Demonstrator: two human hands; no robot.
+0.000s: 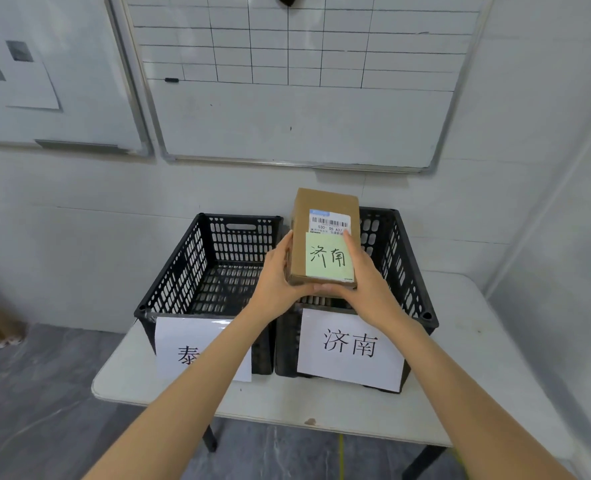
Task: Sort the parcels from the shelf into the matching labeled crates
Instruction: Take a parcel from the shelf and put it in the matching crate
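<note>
The left hand (276, 275) and right hand (363, 282) grip the cardboard parcel (325, 209) by its sides, above the right crate (408, 271), whose label matches its green note; the left crate (183, 271) looks empty; this drop, and probably further parcels, are left.

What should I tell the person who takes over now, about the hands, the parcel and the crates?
Left hand and right hand: both hold the parcel, grip at its sides, above the crates.
Its green note reads 济南, the same as the right crate label.
Left crate: no parcel visible inside.
Done so far: cannot tell, the right crate's inside is mostly hidden.
Left to do: set this parcel in the right crate.
</note>
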